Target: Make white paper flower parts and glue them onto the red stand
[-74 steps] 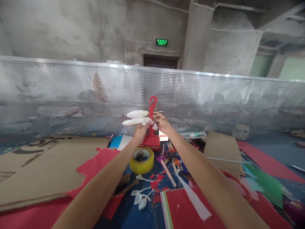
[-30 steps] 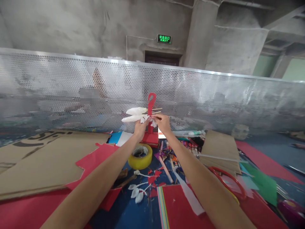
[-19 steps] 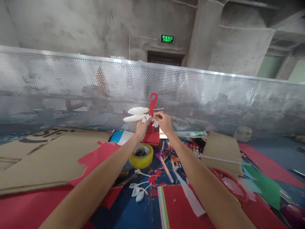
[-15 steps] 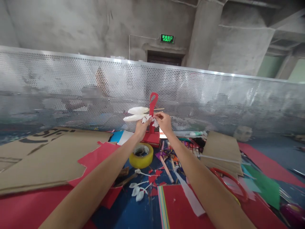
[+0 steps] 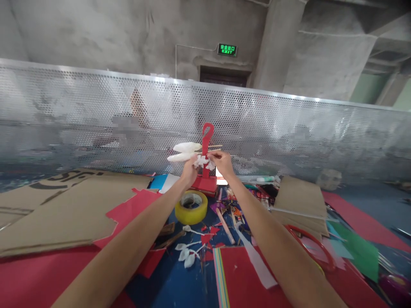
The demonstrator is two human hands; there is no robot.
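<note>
A red upright piece with a looped top [image 5: 206, 141] stands on a red base [image 5: 205, 184]. Long white padded petal shapes [image 5: 186, 147] stick out to its left, and a thin wooden stick [image 5: 215, 146] shows on its right. At mid-height, my left hand [image 5: 189, 170] is closed on crumpled white paper [image 5: 201, 161] at the left of the upright. The fingers of my right hand [image 5: 223, 162] pinch together on the other side, by a white tuft [image 5: 210, 165] and a second stick. What exactly they grip is too small to make out.
Yellow tape roll [image 5: 191, 208] sits below my hands. White leaf-like pieces [image 5: 185, 256] and red scraps lie nearer. Cardboard [image 5: 70, 209] spreads at left; red paper stack [image 5: 250, 273] and red-handled scissors [image 5: 308, 246] are at right. A perforated metal panel [image 5: 154, 111] stands behind.
My left hand has shifted slightly, baring more of the crumpled white paper. A second thin stick now shows above my right fingers. The view has moved a little; the upright stays in place.
</note>
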